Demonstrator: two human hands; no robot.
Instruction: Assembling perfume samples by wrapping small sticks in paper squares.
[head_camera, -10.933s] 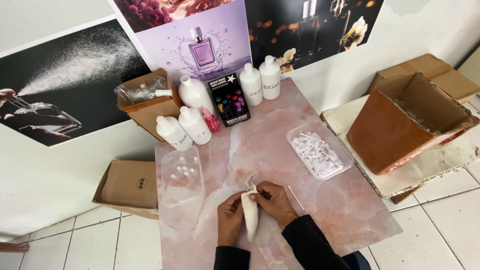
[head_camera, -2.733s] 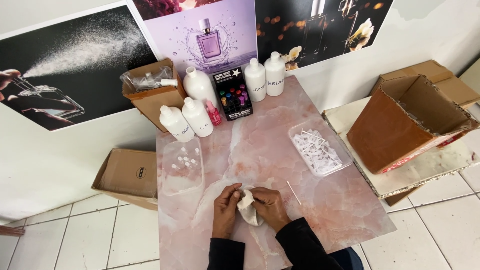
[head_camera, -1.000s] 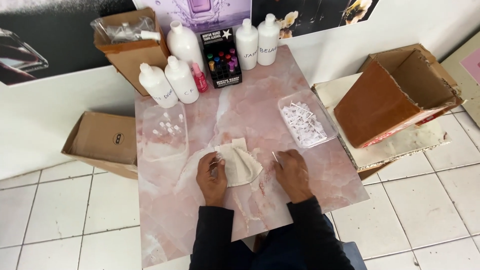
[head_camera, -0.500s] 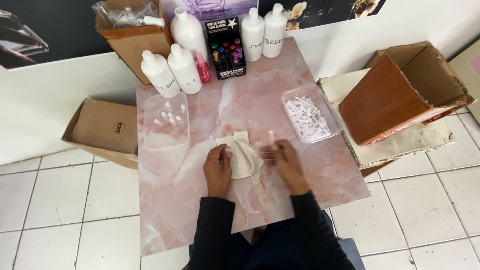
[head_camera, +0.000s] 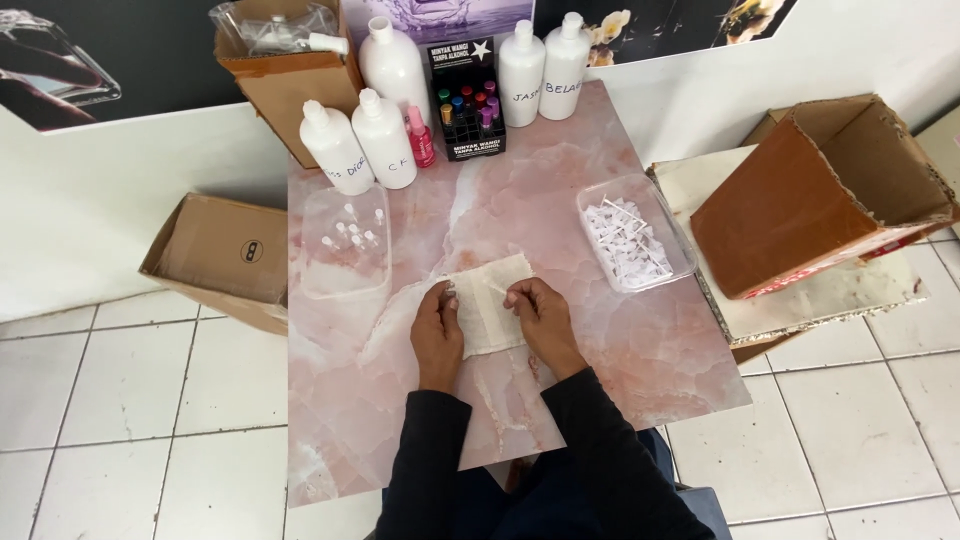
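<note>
Pink marble covers the small table, which is set against a white wall with dark posters on it. White floor tiles are seen all around.

A pale cloth is laid flat on the table, close to the near edge and about in the middle. It is pressed down by both hands. The left hand is laid on the left edge of the cloth, with the fingers bent. The right hand is laid on the right edge, and its fingertips are pinched together at the top of the cloth. If something small is held there, it cannot be told. Dark sleeves are worn on both arms.

A clear tray of little vials is placed to the left of the cloth. Another clear tray of small white bits is placed to the right. Both are well apart from the hands.

At the far end, big white bottles are lined up, and a small pink bottle and a black box of coloured vials are set between them. An open brown box is seen on the right, and a flat brown box is seen on the floor to the left.
</note>
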